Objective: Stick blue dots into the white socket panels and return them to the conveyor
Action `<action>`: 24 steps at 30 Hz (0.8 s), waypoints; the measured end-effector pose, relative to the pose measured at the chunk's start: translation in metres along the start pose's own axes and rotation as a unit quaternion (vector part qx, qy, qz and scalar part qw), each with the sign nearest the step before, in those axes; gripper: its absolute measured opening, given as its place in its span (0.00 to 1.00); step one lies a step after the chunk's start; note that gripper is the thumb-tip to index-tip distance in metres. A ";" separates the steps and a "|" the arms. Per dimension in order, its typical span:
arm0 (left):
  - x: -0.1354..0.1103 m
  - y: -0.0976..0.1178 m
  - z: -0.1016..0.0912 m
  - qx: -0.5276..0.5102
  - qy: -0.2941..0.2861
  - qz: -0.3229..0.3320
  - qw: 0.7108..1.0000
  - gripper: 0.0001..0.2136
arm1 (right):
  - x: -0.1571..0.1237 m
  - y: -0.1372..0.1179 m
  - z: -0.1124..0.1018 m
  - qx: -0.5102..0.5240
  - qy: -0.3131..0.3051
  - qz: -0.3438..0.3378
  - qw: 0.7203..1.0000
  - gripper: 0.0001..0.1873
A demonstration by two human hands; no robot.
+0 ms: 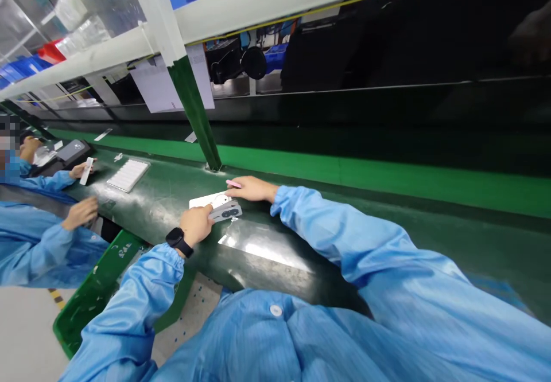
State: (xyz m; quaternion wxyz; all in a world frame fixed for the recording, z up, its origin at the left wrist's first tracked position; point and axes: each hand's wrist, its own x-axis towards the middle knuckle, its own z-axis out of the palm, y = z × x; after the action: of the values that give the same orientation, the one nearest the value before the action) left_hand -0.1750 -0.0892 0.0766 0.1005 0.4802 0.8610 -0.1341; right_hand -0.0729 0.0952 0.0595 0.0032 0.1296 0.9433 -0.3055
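Just left of the frame's centre, both hands meet over a white flat piece (pixel 205 201) lying on the dark green belt (pixel 301 238). The left hand (pixel 196 224), with a black watch (pixel 178 241) at its wrist, pinches a small grey part (pixel 227 211) with 2 dark openings between thumb and fingers, holding it at the lower right edge of the white piece. The right hand (pixel 252 188) rests just above, fingers pressed together around a slim pink tool (pixel 233 183) whose tip points left over the white piece.

The step in hand looks like fitting or lining up the grey part against the white piece while the tool waits ready. Any further move calls for the left hand to keep the grey part steady and flat, and for the tool tip to come down precisely without nudging the white piece along the smooth belt.

At the left of the frame, a co-worker in a blue sleeve holds a white strip (pixel 87 171) in 1 hand (pixel 78 170); the other hand (pixel 81 213) rests on the belt edge. A white ribbed tray (pixel 128 174) lies between the 2 work spots, and a green crate (pixel 99 290) sits at the lower left.
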 end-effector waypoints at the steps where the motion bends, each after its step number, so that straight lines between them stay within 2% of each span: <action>1: 0.000 -0.001 -0.001 0.001 -0.001 0.000 1.000 0.15 | 0.007 0.002 -0.007 -0.037 -0.017 0.011 0.999 0.23; 5: -0.001 -0.005 -0.004 0.009 0.000 0.002 1.000 0.14 | 0.035 -0.002 -0.019 -0.116 -0.049 0.019 0.992 0.24; 8: -0.001 -0.007 -0.006 0.016 0.005 -0.002 1.000 0.14 | 0.051 -0.010 -0.011 -0.135 -0.065 0.040 0.988 0.24; 11: -0.001 -0.008 -0.007 0.016 0.010 -0.012 1.000 0.15 | 0.060 -0.018 0.000 -0.148 -0.078 0.049 0.985 0.31; 15: -0.001 -0.010 -0.006 0.012 0.022 -0.027 0.999 0.18 | 0.059 -0.024 0.007 -0.149 -0.101 0.052 0.982 0.21; 20: 0.002 -0.011 -0.006 0.012 0.023 -0.028 0.999 0.20 | 0.053 -0.024 0.008 -0.141 -0.103 0.048 0.984 0.18; 24: 0.005 -0.011 -0.008 0.015 0.023 -0.019 0.999 0.19 | 0.054 -0.026 0.006 -0.121 -0.110 0.044 0.986 0.10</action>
State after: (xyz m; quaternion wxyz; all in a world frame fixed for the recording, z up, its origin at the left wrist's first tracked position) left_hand -0.1875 -0.0886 0.0843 0.0711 0.4683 0.8698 -0.1382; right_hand -0.1317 0.0851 0.0652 0.1363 0.1349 0.9606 -0.2010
